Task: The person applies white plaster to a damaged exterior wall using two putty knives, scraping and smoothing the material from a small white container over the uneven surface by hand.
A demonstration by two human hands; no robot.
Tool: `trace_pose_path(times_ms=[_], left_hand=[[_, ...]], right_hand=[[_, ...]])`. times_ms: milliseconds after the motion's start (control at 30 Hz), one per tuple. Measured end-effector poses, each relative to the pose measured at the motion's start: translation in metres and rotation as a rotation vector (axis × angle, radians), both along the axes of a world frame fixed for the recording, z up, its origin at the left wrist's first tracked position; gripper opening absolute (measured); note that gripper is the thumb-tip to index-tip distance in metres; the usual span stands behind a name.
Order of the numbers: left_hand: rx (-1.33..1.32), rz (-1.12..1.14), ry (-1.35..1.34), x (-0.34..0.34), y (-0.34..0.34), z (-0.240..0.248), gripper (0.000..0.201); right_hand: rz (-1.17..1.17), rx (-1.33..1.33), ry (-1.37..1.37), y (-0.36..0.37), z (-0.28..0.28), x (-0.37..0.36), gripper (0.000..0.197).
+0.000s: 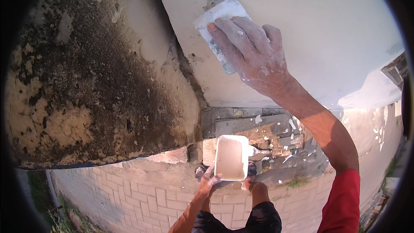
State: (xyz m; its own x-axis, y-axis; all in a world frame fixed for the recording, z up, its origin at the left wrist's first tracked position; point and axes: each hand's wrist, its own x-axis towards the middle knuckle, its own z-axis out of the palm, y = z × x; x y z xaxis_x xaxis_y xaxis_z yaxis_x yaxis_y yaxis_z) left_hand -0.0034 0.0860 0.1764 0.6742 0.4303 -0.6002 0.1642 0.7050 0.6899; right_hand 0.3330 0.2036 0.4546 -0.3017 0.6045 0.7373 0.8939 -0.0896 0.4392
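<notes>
My right hand [258,54], dusted with white, is closed on a flat white spreader [228,9]. The spreader lies against the pale wall [327,34], beside a small rough grey patch [211,2] near the wall's left edge. Lower down, my left hand [209,177] grips the near left corner of a white rectangular tub [218,149]. Its thumb rests on the rim, while the other fingers are mostly hidden. Inside the tub, the surface looks beige and smooth. A white-smeared, handled tool [258,151] shows just right of the tub; its exact kind is unclear.
A dark, stained, peeling wall [95,73] stands on the left, with a deep gap [187,71] along the pale wall. Below lie worn bricks [291,141] with white splatters and block paving [146,194]. My feet stand under the tub.
</notes>
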Motion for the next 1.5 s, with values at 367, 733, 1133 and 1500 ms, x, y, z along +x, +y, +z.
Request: trace_pose_path(times_ms=[367, 733, 1133, 1500], left_hand=[[-0.055, 0.079, -0.065, -0.014, -0.025, -0.043, 0.068], [-0.016, 0.059, -0.053, -0.003, -0.012, -0.022, 0.072], [0.015, 0.070, -0.087, -0.005, -0.018, -0.054, 0.058], [0.031, 0.059, -0.052, -0.005, -0.012, -0.026, 0.057]], right_hand=[[-0.233, -0.183, -0.082, -0.023, -0.052, 0.021, 0.058], [-0.229, 0.230, 0.378, 0.051, -0.038, -0.035, 0.070], [-0.106, 0.183, -0.103, 0.035, -0.008, 0.001, 0.060], [-0.212, -0.031, 0.156, -0.033, -0.051, 0.014, 0.066]])
